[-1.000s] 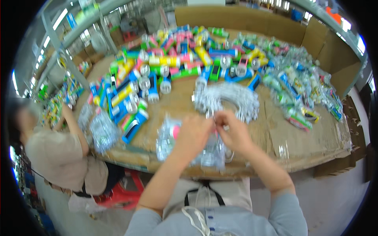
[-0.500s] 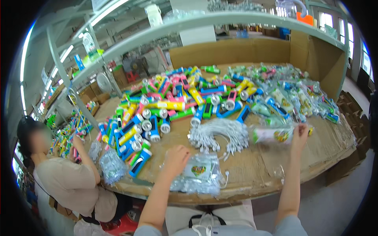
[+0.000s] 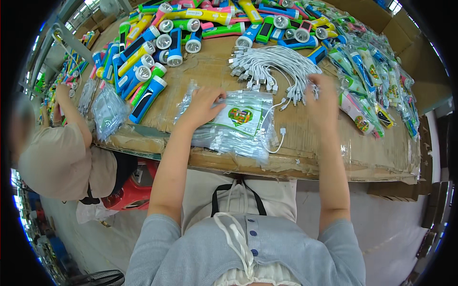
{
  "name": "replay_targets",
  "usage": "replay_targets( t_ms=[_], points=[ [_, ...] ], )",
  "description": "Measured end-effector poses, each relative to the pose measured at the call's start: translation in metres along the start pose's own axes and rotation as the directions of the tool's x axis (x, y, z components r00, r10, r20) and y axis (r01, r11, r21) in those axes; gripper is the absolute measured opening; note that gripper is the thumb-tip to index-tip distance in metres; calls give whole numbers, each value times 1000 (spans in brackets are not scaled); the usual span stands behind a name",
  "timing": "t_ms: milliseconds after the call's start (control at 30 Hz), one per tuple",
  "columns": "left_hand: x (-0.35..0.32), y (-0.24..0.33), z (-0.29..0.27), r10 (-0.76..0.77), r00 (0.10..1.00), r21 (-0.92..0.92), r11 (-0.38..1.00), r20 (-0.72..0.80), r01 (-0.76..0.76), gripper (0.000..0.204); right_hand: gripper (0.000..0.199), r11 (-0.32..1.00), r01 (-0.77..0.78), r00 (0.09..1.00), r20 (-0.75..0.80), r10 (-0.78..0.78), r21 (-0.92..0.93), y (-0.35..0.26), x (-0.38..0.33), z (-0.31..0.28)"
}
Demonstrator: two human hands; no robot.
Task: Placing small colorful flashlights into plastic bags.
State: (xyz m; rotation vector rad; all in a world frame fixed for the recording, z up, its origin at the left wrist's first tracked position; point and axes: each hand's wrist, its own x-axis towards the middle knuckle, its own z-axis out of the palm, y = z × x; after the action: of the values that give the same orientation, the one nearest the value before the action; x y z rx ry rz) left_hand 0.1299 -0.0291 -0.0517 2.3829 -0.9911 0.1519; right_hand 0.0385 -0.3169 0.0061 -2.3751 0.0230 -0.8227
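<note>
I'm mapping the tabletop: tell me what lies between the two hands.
In the head view, between left hand and right hand: bundled white cables, atop clear plastic bags.

Loose coloured torches (image 3: 157,43) heaped across cardboard-covered table (image 3: 381,157); bagged torches (image 3: 381,90) at right; seated co-worker (image 3: 57,157) at left.

Bright, even light; fisheye-bent edges; right hand (image 3: 323,97) motion-blurred.
</note>
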Motion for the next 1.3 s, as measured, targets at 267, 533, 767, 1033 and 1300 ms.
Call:
replay_targets(
  t_ms=[267, 533, 767, 1033, 1300],
  points=[
    [1, 17, 22, 82, 989, -194, 975, -125, -106, 14, 14, 919, 390, 861, 334, -385, 55, -29, -22, 99],
    [-2, 17, 13, 178, 964, -124, 971, -198, -205, 9, 13, 933, 322, 842, 500, -205, -160, -29, -15, 29],
    [-1, 20, 17, 247, 941, -24, 965, -230, -260, 8, 17, 990, 71, 793, 595, -130, 120, -46, 9, 72],
    [-1, 20, 18, 368, 903, 45, 929, -224, -367, 13, 15, 965, 230, 599, 763, -244, 127, -36, 21, 94],
    [-34, 62, -40, 253, 963, 140, 954, 94, -264, 15, 12, 973, 108, 812, 546, -203, 202, -22, 2, 113]
  ],
)
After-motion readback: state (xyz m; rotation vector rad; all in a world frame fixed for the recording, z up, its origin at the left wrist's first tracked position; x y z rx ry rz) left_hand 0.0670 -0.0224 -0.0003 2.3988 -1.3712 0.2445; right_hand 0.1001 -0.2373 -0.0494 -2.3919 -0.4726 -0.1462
